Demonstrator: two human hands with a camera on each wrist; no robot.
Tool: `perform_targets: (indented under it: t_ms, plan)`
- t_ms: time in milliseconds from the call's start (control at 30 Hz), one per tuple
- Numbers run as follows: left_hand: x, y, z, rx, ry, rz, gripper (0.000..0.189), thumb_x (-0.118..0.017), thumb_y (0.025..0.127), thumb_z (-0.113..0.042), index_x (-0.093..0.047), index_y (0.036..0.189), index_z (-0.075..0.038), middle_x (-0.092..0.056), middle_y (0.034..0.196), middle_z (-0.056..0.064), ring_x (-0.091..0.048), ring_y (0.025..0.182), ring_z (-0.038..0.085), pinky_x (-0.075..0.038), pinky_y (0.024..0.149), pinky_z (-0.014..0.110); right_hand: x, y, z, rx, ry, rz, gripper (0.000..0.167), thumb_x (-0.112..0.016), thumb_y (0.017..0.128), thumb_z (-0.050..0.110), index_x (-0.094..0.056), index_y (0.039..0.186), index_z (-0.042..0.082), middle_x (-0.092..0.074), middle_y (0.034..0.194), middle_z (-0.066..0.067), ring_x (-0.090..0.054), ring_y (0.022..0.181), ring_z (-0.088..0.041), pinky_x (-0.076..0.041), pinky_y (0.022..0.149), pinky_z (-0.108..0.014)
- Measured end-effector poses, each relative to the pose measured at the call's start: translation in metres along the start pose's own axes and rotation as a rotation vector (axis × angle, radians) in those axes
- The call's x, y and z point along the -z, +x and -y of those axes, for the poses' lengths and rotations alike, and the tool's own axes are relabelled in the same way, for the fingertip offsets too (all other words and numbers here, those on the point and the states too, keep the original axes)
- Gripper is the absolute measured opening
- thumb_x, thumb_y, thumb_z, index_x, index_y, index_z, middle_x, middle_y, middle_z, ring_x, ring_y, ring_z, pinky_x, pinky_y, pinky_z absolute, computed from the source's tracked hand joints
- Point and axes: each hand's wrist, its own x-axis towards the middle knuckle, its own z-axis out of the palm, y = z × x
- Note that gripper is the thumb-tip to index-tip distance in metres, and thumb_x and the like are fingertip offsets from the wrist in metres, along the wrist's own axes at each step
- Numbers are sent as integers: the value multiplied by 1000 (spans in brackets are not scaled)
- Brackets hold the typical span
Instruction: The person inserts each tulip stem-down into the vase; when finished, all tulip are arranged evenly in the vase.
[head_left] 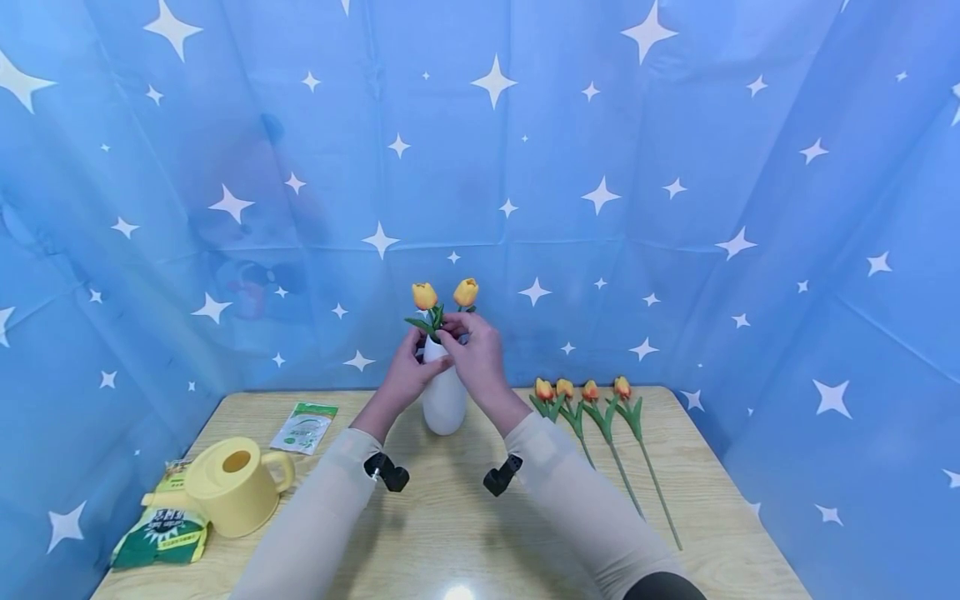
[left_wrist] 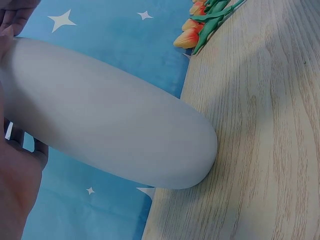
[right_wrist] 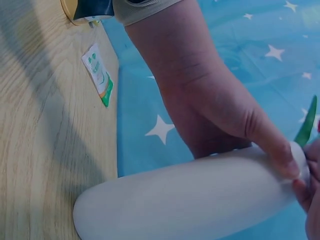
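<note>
A white vase stands upright on the table, two yellow-orange tulips showing above it. My left hand grips its upper part from the left, with the thumb across the front, as the right wrist view also shows. At the vase mouth, my right hand has its fingers curled and pinches a tulip among the stems and leaves. The left tulip rises from the mouth with green leaves spread. Behind the right fingers stands the right tulip, its lower stem hidden by that hand.
Several orange tulips lie side by side on the right of the wooden table. On the left are a yellow watering can, a green-and-yellow bag and a white-green packet. A blue starry curtain hangs behind.
</note>
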Motion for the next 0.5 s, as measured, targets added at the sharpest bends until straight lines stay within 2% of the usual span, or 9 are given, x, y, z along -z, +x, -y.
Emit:
perform_targets:
  t_ms: [233, 500]
  plan:
    - [0, 0, 1, -14, 9, -1, 63, -87, 99, -33, -53, 150, -20, -59, 144, 11, -59, 130, 32, -55, 105, 55, 1, -3, -1, -14, 39, -28, 22, -82, 102, 13, -79, 124, 8, -77, 109, -3, -74, 100, -18, -60, 78, -35]
    - [0, 1, 1, 16, -18, 12, 67, -88, 98, -37, -51, 153, -24, -58, 144, 12, -61, 130, 35, -54, 107, 60, 7, -8, -2, -10, 98, -70, 26, -83, 101, 12, -78, 126, 4, -76, 112, -3, -73, 103, -19, -62, 79, -38]
